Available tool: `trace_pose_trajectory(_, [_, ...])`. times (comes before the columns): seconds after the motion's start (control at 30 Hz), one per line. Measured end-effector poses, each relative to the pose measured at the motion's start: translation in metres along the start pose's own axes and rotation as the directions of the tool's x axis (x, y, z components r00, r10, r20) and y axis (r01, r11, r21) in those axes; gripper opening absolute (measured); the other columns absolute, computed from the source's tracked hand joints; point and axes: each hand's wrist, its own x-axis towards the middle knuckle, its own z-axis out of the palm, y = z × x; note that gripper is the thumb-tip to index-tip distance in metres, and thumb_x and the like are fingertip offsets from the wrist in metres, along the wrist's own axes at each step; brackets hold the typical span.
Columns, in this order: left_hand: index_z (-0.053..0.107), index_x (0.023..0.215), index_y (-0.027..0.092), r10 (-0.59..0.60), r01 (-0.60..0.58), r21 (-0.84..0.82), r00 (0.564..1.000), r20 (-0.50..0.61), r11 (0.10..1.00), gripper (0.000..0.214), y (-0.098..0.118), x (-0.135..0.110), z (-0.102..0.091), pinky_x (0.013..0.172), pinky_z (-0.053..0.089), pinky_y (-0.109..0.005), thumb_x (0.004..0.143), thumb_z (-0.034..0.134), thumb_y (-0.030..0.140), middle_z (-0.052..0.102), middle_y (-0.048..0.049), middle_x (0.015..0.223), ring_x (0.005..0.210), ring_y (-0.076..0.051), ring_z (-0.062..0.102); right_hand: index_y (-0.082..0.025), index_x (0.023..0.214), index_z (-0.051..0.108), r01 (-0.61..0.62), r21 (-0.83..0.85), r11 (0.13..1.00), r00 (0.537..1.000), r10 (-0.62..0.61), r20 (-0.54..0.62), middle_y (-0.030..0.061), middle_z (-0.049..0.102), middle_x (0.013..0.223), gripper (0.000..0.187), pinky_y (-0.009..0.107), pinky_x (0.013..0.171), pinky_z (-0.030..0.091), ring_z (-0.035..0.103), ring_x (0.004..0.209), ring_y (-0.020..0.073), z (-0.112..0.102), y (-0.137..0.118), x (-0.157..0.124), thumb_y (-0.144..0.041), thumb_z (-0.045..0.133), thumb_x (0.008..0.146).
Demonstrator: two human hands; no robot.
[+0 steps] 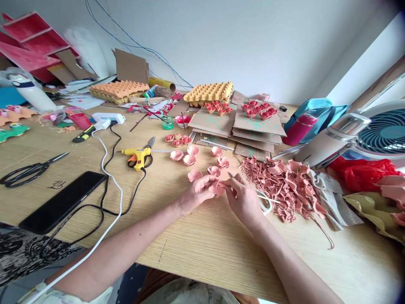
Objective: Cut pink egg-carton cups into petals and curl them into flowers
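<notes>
My left hand (pixel 200 192) holds a pink egg-carton flower (pixel 217 188) between its fingertips. My right hand (pixel 245 202) is closed at the flower's right edge, its thumb and fingers pinched on a petal. A white looped handle (pixel 266 203) shows beside the right palm; whether the hand holds it I cannot tell. Just beyond my fingers stand more pink cups, among them one carton flower (pixel 194 175) and another (pixel 223 162). Further back sit several small flowers with reddened edges (pixel 177 142). To the right lies a heap of pink carton scraps (pixel 284 183).
A yellow glue gun (pixel 137 157), black scissors (pixel 31 169) and a phone (pixel 63 202) lie left, with cables (pixel 118 185) crossing the table. Red flowers (pixel 259 109) stand on stacked cardboard (pixel 257 130) behind. A thermos (pixel 332 139) and fan (pixel 382 131) are at the right.
</notes>
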Motion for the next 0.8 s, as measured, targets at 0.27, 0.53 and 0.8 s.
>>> trace_pose_trajectory(0.27, [0.057,0.109,0.018,0.117,-0.111,0.128,0.993,-0.034,0.986,0.035,-0.013,0.009,-0.001,0.085,0.050,-0.029,0.075,0.065,0.011,0.064,-0.0053,0.108,0.098,-0.018,0.062,-0.020,0.103,0.067,-0.029,0.096,0.995,0.999,0.033,-0.038,0.0046,0.060,0.092,0.021,0.024,0.063,0.043,0.055,0.062,0.0114,-0.001,0.004,0.003,-0.025,0.051,0.091])
trace_pose_trajectory(0.53, [0.058,0.104,0.017,0.191,-0.156,0.215,0.970,-0.153,0.964,0.025,-0.021,0.013,-0.006,0.086,0.053,-0.032,0.079,0.062,0.012,0.063,-0.0065,0.108,0.097,-0.018,0.062,-0.020,0.092,0.068,-0.166,0.194,0.967,0.986,0.160,0.047,0.0006,0.061,0.079,0.016,0.022,0.058,0.043,0.053,0.057,0.0104,-0.005,-0.001,0.002,-0.027,0.055,0.086])
trace_pose_trajectory(0.8, [0.058,0.103,0.017,0.210,-0.193,0.115,0.964,-0.163,0.974,0.021,-0.032,0.016,-0.005,0.086,0.056,-0.034,0.082,0.062,0.016,0.063,-0.0064,0.106,0.100,-0.019,0.064,-0.020,0.098,0.068,-0.119,0.194,0.974,0.993,0.112,0.044,0.0020,0.061,0.084,0.019,0.023,0.062,0.045,0.055,0.058,0.0101,-0.004,-0.008,0.000,-0.023,0.052,0.088])
